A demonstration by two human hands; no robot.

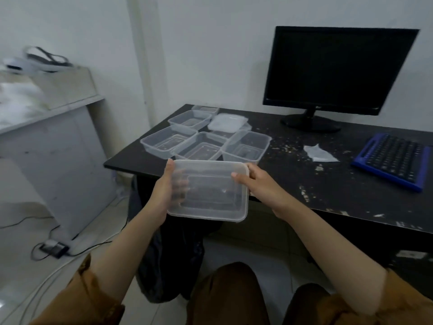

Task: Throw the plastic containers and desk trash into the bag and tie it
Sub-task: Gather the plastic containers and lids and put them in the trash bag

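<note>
A single wide-angle view comes from the person's head, facing forward and tilted down. It sits close: both forearms rise from the lower corners, and the left hand (166, 188) and right hand (259, 181) hold a clear container (210, 193) near mid-frame. Beyond them the black table (304, 177) runs off rightward, its monitor (337, 69) against the wall at upper right. The floor (21, 233) fills the lower left.

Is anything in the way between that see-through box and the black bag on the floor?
Nothing visible is. The left hand and right hand hold the clear plastic container over the black bag, with only air between them. The bag's mouth is too dark to make out.
</note>
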